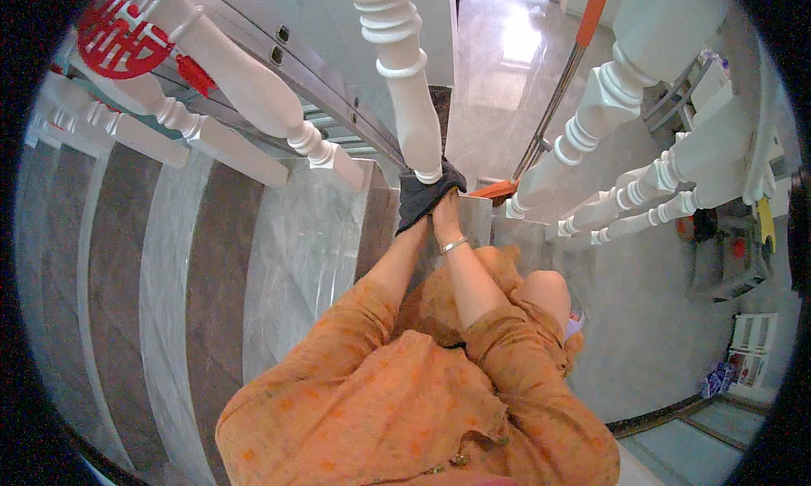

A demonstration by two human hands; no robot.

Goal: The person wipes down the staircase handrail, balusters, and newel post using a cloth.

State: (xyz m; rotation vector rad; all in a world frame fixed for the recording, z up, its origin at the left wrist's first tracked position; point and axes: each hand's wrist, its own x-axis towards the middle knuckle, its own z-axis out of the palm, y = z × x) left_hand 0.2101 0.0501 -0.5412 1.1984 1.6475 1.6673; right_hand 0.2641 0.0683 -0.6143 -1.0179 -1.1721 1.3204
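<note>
A dark cloth [418, 197] is wrapped around the lower end of a white turned baluster [412, 118] straight ahead. My right hand [447, 208], with a metal bangle at its wrist, grips the cloth on the right side of the baluster's foot. From the left, my left hand [415, 223] reaches under the same cloth, which covers most of its fingers; how they are closed is hidden. Both hands are close together at the edge of a grey stone stair tread [298, 258].
More white balusters [247, 86] with a red round ornament [123, 42] line the left. Stair steps [165, 232] curve away there. An orange-handled long tool [561, 74] leans beyond the right balusters [583, 131]. A dark machine [728, 251] stands on the floor at far right.
</note>
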